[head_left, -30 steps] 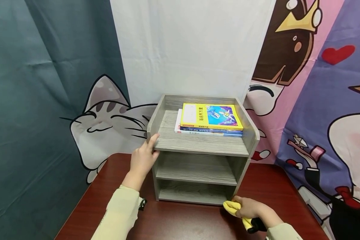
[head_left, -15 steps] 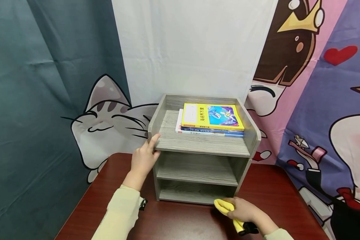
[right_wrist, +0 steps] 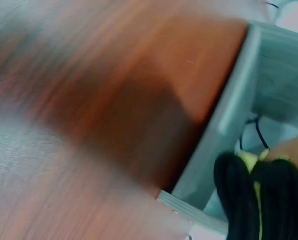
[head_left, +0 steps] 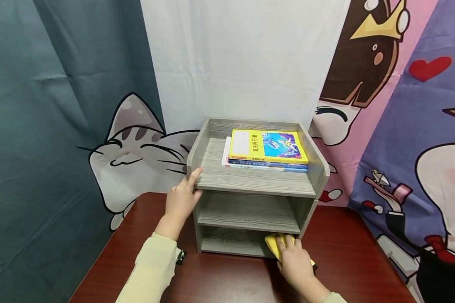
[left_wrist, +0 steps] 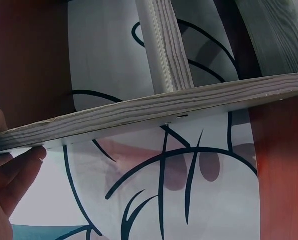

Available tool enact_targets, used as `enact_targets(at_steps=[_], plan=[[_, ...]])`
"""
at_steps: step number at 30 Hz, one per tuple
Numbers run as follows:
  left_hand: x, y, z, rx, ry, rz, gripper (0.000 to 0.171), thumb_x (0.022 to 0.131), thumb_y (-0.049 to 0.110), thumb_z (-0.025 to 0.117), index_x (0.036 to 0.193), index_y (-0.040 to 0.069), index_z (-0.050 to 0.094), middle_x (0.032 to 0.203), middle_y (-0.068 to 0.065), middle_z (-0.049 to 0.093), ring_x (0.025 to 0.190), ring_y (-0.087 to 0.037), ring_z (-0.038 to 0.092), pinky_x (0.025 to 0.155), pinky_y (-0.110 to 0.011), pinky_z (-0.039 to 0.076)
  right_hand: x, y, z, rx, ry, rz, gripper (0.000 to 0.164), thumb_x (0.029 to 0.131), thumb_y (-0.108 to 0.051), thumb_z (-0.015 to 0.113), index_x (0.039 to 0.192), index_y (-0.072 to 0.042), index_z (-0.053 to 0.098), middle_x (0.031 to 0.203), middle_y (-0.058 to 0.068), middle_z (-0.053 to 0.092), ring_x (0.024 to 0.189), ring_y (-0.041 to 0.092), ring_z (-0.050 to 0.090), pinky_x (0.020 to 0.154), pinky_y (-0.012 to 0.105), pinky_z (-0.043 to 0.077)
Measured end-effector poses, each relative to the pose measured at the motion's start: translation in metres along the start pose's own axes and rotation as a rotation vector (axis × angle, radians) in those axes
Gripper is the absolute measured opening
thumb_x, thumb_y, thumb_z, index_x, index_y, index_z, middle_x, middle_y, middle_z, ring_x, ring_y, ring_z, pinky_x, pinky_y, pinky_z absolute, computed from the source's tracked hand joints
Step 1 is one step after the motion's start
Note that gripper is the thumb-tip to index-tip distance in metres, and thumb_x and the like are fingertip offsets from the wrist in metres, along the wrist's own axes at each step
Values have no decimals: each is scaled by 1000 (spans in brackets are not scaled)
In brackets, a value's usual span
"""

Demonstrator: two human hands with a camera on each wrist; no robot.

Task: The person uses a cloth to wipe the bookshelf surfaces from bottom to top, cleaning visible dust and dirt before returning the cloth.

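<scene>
A small grey wood-grain shelf unit (head_left: 254,188) stands on a dark red table. At its upper left front edge my left hand (head_left: 180,201) grips the side panel; in the left wrist view the thumb and fingers lie on opposite faces of that panel (left_wrist: 113,111). My right hand (head_left: 296,265) holds a folded yellow cloth (head_left: 272,246) at the right end of the lowest compartment, its fingers spread over the top. Black trim with yellow edges shows on the cloth (right_wrist: 269,195) in the right wrist view, where most of the hand is hidden.
Several books lie stacked on the top shelf, a yellow one (head_left: 267,146) uppermost. Below are two open compartments split by a middle shelf (head_left: 246,226). A printed curtain (head_left: 246,63) hangs behind the table (head_left: 227,277).
My right hand has moved left, then up with the yellow cloth, from the lower right corner into the opening of the lowest compartment. The left hand keeps its grip on the panel.
</scene>
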State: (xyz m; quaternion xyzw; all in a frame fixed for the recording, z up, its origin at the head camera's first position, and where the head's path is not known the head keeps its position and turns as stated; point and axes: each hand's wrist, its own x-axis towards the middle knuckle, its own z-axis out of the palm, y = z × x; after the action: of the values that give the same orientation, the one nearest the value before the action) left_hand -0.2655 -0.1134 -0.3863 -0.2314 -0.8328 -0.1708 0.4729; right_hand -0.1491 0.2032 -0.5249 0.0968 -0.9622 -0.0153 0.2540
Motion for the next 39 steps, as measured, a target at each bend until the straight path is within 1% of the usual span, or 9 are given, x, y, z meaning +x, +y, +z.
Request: enact_targets(at_steps=[3,5,10,17,22,26,32,35,39], plan=[[1,-1,-1,-4,1,-2,67,66,6,74,124,19,44,79,-16,59,38,-29,46,36,-42,36,0,-6,13,-83,107,-30,54,55,-15,73,108,-4,64,97,17,52,74,34,48,41,36,39],[1,-1,-1,-7,1,-5,67,66,5,75,124,19,44,79,-16,59,38,-29,46,37,-42,36,1,-11,20,-107,114,-15,49,60,-11,68,108,-3,64,95,18,52,74,34,47,40,36,39],[0,-1,-1,-8,0,-5,69,65,4,74,124,19,44,80,-17,60,39,-30,46,37,-42,37,4,-20,30,-128,23,66,41,70,-8,62,110,-3,61,93,19,49,75,35,46,42,37,42],[0,-1,0,2,-5,-1,69,65,4,74,125,19,44,78,-16,59,39,-29,46,37,-41,37,12,-25,31,-90,-67,172,10,74,-4,59,85,-2,58,84,18,50,76,37,49,44,44,46],[1,-1,0,4,-3,6,68,65,4,74,124,19,44,77,-16,58,38,-27,44,36,-40,36,19,-26,30,-53,-187,240,3,79,-3,58,80,-1,59,85,19,52,77,37,49,45,47,46],[1,0,0,0,1,8,68,65,4,74,124,19,44,76,-16,58,38,-27,43,36,-40,35,20,-26,35,-11,-232,286,7,81,-2,56,85,0,61,92,20,52,77,38,49,45,49,46],[1,2,1,-8,6,14,68,65,4,74,124,19,43,77,-16,58,37,-25,42,35,-39,35,15,-25,52,86,-251,373,34,79,-7,59,112,-1,56,108,19,51,79,43,50,47,52,45],[1,2,1,-8,17,15,68,65,4,74,124,19,44,78,-16,58,36,-26,42,35,-39,35,12,-26,58,102,-248,384,41,76,-14,67,114,-6,54,107,21,50,78,44,50,46,52,44],[2,1,1,-6,25,8,69,64,3,75,123,19,44,76,-16,57,36,-27,42,35,-40,35,11,-29,59,107,-240,372,49,68,-23,74,110,-7,54,108,25,48,79,45,49,45,51,44]])
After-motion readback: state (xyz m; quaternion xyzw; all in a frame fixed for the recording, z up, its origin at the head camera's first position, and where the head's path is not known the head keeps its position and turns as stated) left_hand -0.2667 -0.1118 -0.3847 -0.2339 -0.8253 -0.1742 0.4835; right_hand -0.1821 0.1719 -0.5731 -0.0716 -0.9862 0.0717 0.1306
